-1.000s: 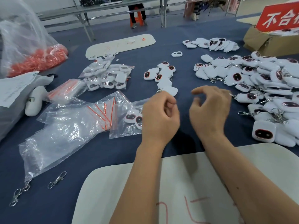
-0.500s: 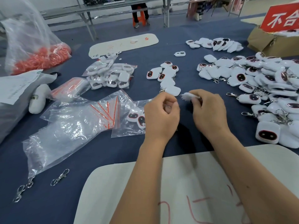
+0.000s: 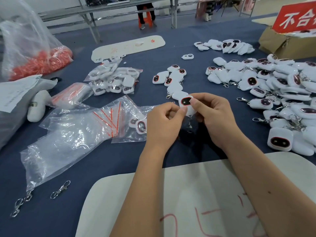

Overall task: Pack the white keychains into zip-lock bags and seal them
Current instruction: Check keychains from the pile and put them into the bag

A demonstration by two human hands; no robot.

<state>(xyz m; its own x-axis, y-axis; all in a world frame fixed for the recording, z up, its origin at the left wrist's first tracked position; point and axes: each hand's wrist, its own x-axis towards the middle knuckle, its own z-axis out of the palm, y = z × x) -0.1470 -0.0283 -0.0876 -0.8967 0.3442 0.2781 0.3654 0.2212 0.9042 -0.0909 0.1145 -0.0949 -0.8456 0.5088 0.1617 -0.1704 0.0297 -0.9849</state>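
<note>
A white keychain [image 3: 186,102] with a dark red-rimmed face is held up between my two hands over the blue table. My right hand [image 3: 215,117] grips its right side and top, with its metal clasp hanging below. My left hand [image 3: 164,124] pinches its lower left edge. Just left of my left hand lies a clear zip-lock bag [image 3: 135,122] with two keychains inside. A pile of empty zip-lock bags [image 3: 77,127] with red seals spreads further left. Loose keychains [image 3: 282,86] cover the right side.
Packed bags of keychains [image 3: 114,79] lie at centre left. A small group of keychains [image 3: 171,77] sits ahead. A white board [image 3: 196,202] lies at the near edge. Loose metal clasps [image 3: 59,189] rest at lower left. A cardboard box [image 3: 283,43] stands far right; a bag of red bits [image 3: 39,64] far left.
My right hand, empty a second ago, has picked up a white keychain and turned its dark face up. Both hands have come together on it.
</note>
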